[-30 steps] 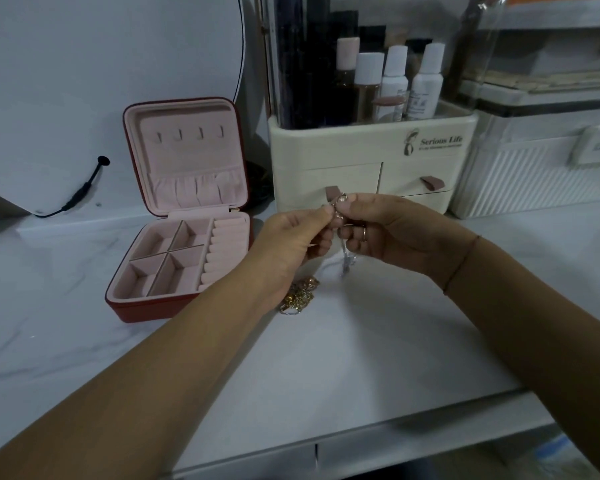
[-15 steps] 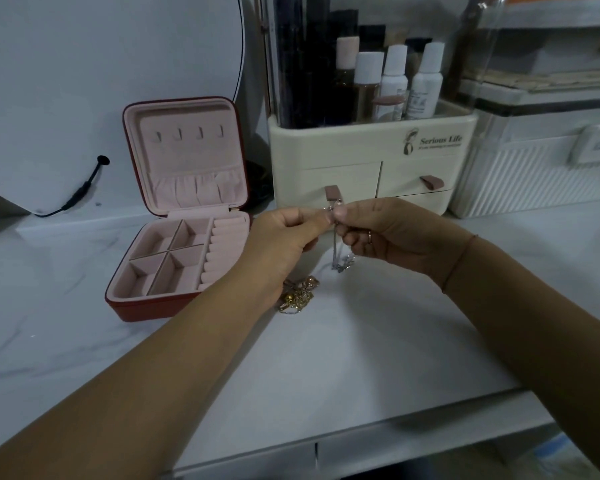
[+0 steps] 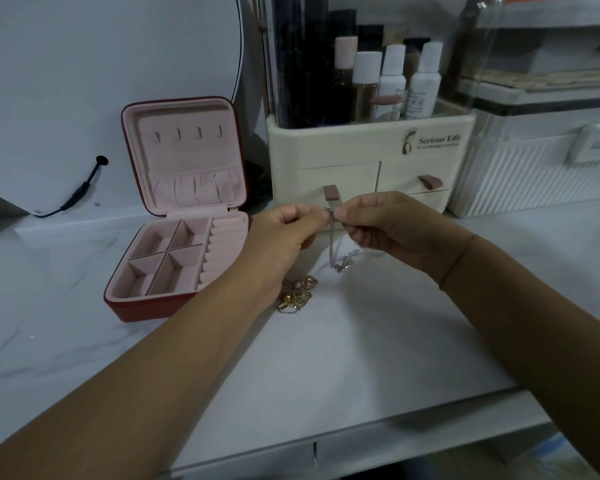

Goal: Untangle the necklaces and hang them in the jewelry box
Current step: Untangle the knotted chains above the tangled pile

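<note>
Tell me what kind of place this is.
Probably a home vanity or dressing table: a cosmetics organizer holding bottles, an open pink-lined jewelry box, and what looks like a round mirror.

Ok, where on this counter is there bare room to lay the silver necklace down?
Bare counter lies between your forearms, from the gold tangle to the front edge, and right of your right hand before the ribbed case. Crowded: the back row, jewelry box beside organizer, and below the silver necklace.
</note>
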Action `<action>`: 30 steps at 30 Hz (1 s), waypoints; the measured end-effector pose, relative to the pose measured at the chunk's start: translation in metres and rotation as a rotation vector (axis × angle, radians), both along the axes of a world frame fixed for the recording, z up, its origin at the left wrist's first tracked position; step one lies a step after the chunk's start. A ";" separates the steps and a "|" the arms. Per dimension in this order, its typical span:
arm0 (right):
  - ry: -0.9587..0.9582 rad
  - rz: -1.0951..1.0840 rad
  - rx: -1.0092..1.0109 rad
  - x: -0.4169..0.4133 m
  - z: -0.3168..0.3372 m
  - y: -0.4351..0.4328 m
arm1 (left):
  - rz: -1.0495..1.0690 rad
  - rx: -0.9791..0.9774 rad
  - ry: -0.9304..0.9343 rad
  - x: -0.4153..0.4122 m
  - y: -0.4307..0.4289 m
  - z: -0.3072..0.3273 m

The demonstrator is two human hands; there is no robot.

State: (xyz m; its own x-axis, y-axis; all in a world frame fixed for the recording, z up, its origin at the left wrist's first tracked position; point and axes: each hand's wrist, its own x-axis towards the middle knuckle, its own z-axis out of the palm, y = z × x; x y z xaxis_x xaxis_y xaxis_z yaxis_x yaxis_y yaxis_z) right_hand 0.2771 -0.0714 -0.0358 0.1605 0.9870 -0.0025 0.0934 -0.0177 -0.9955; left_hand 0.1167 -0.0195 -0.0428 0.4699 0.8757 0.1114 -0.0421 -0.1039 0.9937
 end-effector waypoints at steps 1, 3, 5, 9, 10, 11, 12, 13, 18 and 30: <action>0.013 0.016 -0.009 0.000 0.001 0.000 | -0.005 -0.039 -0.027 0.000 0.001 0.000; 0.018 0.056 -0.030 0.001 0.002 -0.001 | -0.029 -0.155 -0.102 0.002 0.003 0.001; 0.046 0.084 -0.054 0.001 0.003 -0.001 | -0.086 -0.314 -0.192 0.002 0.005 0.003; 0.225 0.074 -0.050 0.002 0.005 0.000 | -0.180 -0.476 -0.303 -0.002 0.008 0.007; 0.278 0.070 -0.042 0.003 0.006 -0.001 | -0.188 -0.485 -0.333 -0.003 0.010 0.007; 0.324 0.069 -0.039 0.003 0.007 -0.001 | -0.187 -0.490 -0.362 -0.004 0.011 0.008; 0.359 0.068 -0.041 0.003 0.008 -0.001 | -0.186 -0.494 -0.389 -0.005 0.011 0.008; 0.385 0.067 -0.046 0.003 0.008 -0.002 | -0.185 -0.496 -0.413 -0.005 0.012 0.008; 0.485 0.093 -0.049 -0.001 0.008 -0.001 | -0.228 -0.505 -0.553 -0.005 0.013 0.009; 0.477 -0.093 0.026 0.008 0.007 0.003 | -0.148 -0.558 -0.753 -0.020 0.026 0.021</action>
